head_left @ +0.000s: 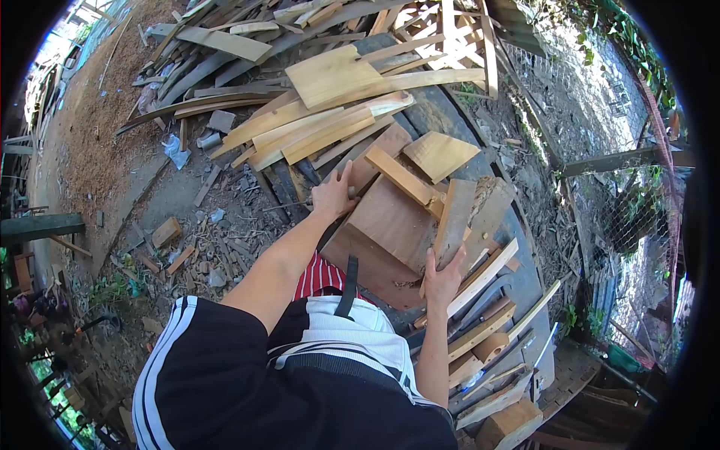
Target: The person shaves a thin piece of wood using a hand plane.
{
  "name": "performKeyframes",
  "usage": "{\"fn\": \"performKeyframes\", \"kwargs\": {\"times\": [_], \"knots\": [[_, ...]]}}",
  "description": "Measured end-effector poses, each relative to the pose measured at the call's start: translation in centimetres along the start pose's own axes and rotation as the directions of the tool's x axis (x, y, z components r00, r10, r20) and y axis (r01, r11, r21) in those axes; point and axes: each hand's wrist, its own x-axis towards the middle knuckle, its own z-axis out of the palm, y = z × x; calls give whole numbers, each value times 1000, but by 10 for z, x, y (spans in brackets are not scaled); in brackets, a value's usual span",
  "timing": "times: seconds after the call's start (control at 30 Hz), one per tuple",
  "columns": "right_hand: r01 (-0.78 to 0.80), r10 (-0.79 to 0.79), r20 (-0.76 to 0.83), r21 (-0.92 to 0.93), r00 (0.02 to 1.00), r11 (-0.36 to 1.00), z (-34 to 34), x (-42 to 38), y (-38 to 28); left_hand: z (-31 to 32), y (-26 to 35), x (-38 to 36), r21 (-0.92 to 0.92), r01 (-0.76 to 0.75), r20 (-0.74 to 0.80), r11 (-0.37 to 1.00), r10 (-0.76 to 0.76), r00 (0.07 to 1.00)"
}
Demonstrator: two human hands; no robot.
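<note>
A large reddish-brown wooden block [394,225] lies before my body, between my two hands. My left hand [334,196] is at its upper left corner, with the fingers curled round a small dark handle-like piece. On the right, my right hand [444,281] grips the lower end of a flat wooden board [454,221], which stands slanted beside the block. A narrow light-brown wooden strip [401,180] lies across the block's far edge and meets the board near its middle. Just beyond it rests a pale, angular wooden piece [441,156].
Long planks [322,139] and a wide pale board [334,75] lie beyond the block. A hammer [484,300], sticks and wood blocks [510,424] crowd the right side. Scraps and a brick-like block [166,232] lie on the ground at left.
</note>
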Motion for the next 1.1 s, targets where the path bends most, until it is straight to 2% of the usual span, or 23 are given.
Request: {"fn": "performKeyframes", "kwargs": {"times": [0.07, 0.17, 0.37, 0.43, 0.47, 0.53, 0.57, 0.6, 0.63, 0.67, 0.7, 0.77, 0.9, 1.1], "knots": [[76, -75, -53, 8, 996, 997, 3, 2, 1, -5, 3, 0, -5, 36, 20, 999, -36, 999], [88, -88, -61, 1, 994, 996, 3, 2, 0, 6, 5, 7, 10, 95, -17, 995, -95, 995], [87, -88, -19, -46, 996, 995, -1, 4, 6, -50, -22, 20, 10, 107, 50, 994, -108, 993], [45, -45, 13, -18, 999, 999, -3, 3, 4, -52, -53, 29, -24, -24, 27, 999, 24, 999], [56, -56, -5, 5, 998, 998, -1, 3, 4, -38, -80, 41, -20, -25, 25, 999, 25, 999], [67, -66, -25, 34, 997, 997, 2, 4, 3, -5, -124, 68, -208, -290, -24, 934, 292, 956], [70, -69, -33, 16, 997, 997, 3, 4, 4, -15, -120, 64, -205, -293, -22, 934, 295, 955], [71, -71, -40, -3, 997, 997, 3, 4, 5, -35, -110, 51, -461, -57, 256, 886, 194, 947], [65, -65, -40, -3, 997, 998, 2, 4, 5, -51, -101, 36, -605, 240, 529, 759, 158, 834], [70, -70, -36, -5, 997, 998, 2, 4, 5, -55, -90, 19, -691, 351, 507, 631, 78, 858], [74, -74, -31, -7, 997, 997, 2, 4, 5, -52, -91, 18, -689, 353, 511, 633, 78, 856], [73, -73, -32, -6, 997, 997, 3, 5, 7, -43, -95, 17, -739, 464, 592, 488, 142, 794], [67, -66, -24, 18, 998, 998, 1, 4, 2, -34, -83, 14, -700, 530, 653, 479, 128, 747], [100, -102, -61, -31, 993, 994, 5, 4, 5, -21, -62, 15, -729, 461, 579, 506, 96, 810]]}}
